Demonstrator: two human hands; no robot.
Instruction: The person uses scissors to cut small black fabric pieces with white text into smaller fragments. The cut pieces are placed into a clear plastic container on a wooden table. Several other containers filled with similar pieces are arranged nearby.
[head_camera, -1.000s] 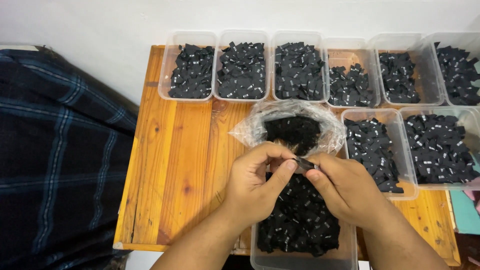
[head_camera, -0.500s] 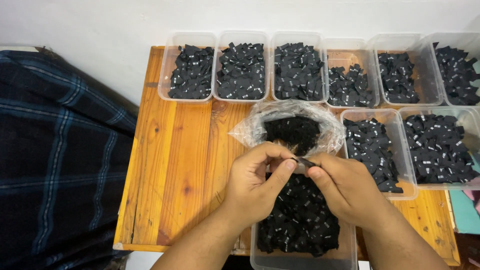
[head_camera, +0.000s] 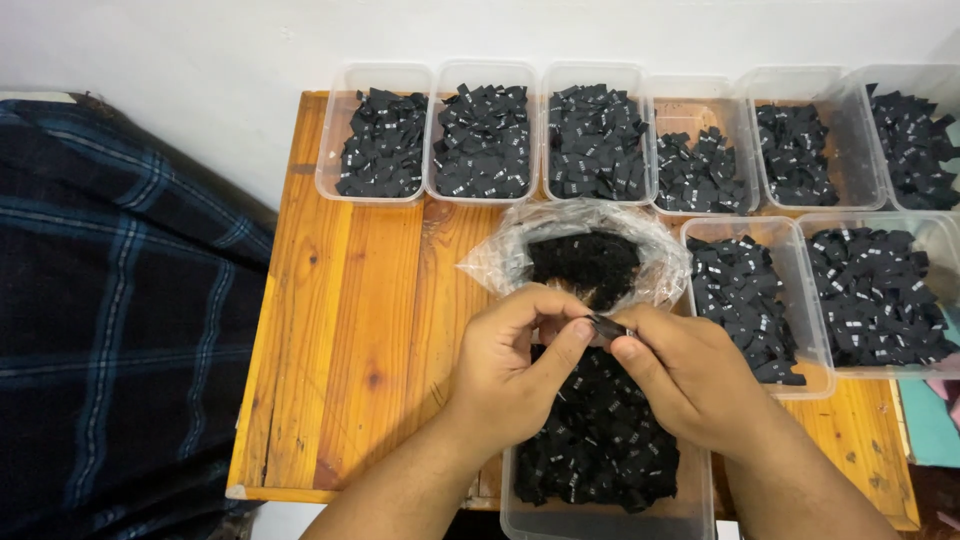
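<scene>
My left hand (head_camera: 515, 370) and my right hand (head_camera: 690, 375) meet over the near middle of a wooden table (head_camera: 350, 330). Together they pinch one small black fabric label (head_camera: 607, 325) between thumbs and fingertips. Directly below the hands stands a clear plastic tub (head_camera: 600, 520) filled with more black labels. Just beyond the hands lies an open clear plastic bag (head_camera: 500, 258) with a heap of black labels inside.
Several clear tubs of black labels line the table's far edge, from one at the left (head_camera: 383, 140) to one at the far right (head_camera: 915, 135). Two more tubs (head_camera: 745, 300) (head_camera: 880, 295) stand at the right. A dark plaid cloth (head_camera: 110, 310) lies left of the table.
</scene>
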